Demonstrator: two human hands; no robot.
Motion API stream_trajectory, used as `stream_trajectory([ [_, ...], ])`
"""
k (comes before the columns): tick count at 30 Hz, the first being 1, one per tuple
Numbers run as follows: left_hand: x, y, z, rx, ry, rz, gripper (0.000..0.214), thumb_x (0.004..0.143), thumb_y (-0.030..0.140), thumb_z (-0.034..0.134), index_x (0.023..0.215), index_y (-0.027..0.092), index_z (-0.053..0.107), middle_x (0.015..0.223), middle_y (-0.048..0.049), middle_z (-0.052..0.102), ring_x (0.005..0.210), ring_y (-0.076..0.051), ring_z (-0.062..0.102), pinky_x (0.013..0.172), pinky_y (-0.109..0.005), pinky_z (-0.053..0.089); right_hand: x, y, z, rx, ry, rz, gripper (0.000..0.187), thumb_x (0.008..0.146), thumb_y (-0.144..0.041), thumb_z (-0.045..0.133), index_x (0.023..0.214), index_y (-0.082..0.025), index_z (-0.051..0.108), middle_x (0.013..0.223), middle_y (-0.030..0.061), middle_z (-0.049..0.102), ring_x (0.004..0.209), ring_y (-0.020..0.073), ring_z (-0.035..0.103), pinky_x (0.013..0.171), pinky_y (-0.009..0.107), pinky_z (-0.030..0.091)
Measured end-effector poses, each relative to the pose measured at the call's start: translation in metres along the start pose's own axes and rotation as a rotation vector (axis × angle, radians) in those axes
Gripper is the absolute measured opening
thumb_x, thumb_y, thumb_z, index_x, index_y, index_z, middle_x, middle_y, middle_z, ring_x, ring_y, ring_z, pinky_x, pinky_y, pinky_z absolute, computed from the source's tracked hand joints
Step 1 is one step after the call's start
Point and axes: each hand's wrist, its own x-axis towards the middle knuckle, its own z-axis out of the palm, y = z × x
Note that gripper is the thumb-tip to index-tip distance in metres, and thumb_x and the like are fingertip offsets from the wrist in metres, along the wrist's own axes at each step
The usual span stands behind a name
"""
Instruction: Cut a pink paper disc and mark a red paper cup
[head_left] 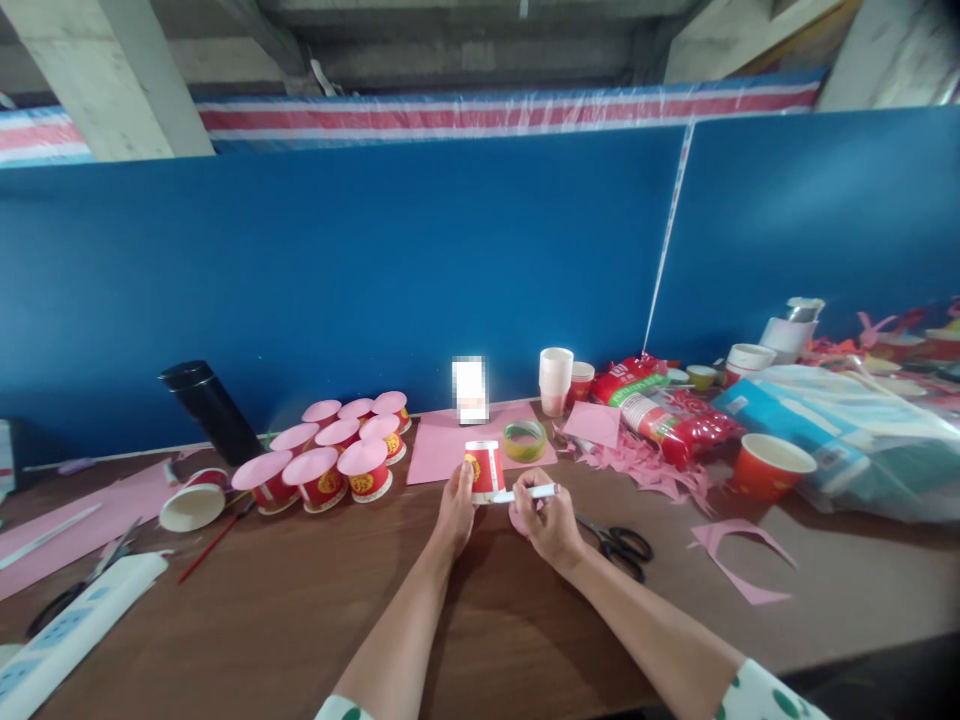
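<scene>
My left hand [456, 510] is closed around a small red and white paper cup [483, 468] with a gold emblem, holding it off the table. In my right hand [553, 522] is a slim white pen-like tube [535, 492], gripped near its middle, its left end close to the cup's lower edge. Part of a pink paper disc [517, 518] shows beneath my right fingers; whether they hold it I cannot tell. To the left stand several upturned red cups [369, 486] topped with pink paper discs. Black-handled scissors [626, 545] lie just right of my right hand.
Behind the cup are a pink sheet [435, 450] and a tape roll [524, 440]. White stacked cups [555, 380], a red plastic pack [667, 410] and an orange cup [772, 468] are on the right. A black flask [214, 412] and power strip [82, 635] lie left.
</scene>
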Motion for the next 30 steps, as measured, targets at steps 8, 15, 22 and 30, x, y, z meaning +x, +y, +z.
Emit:
stream_trajectory([
  [8,-0.0019,0.0064,0.0017,0.01,0.009,-0.053,0.033,0.074,0.05,0.054,0.088,0.02,0.058,0.078,-0.0069,0.062,0.064,-0.018,0.055,0.059,-0.028,0.041,0.002,0.0002,-0.002,0.002,0.015,-0.01,0.019,0.087,-0.028,0.041,0.07,-0.02,0.046,0.047,-0.0035,0.049,0.041,0.0104,0.043,0.045,0.022,0.035],
  [15,-0.0004,0.0064,0.0042,-0.07,-0.02,-0.05,0.035,0.076,0.048,0.052,0.095,0.019,0.058,0.099,-0.0114,0.063,0.079,-0.021,0.06,0.069,-0.032,0.046,0.0041,-0.0027,-0.0038,-0.023,0.048,-0.043,0.021,0.086,-0.027,0.041,0.067,-0.02,0.045,0.048,-0.0033,0.049,0.043,0.0112,0.046,0.049,0.022,0.038],
  [22,-0.0017,0.0085,0.0072,-0.109,-0.007,-0.031,0.03,0.075,0.043,0.056,0.092,0.02,0.058,0.096,-0.011,0.064,0.089,-0.024,0.06,0.076,-0.036,0.048,0.0042,-0.0025,-0.0027,-0.003,0.074,-0.027,0.021,0.085,-0.026,0.043,0.066,-0.021,0.044,0.047,-0.0041,0.049,0.041,0.0107,0.046,0.046,0.021,0.036],
  [30,-0.002,0.0074,0.0066,-0.106,-0.007,-0.025,0.029,0.076,0.042,0.056,0.093,0.019,0.059,0.101,-0.0114,0.064,0.091,-0.025,0.06,0.077,-0.035,0.049,0.0041,-0.0047,-0.002,0.002,0.085,-0.008,0.023,0.087,-0.03,0.041,0.066,-0.021,0.043,0.047,-0.0034,0.05,0.041,0.0108,0.047,0.044,0.02,0.036],
])
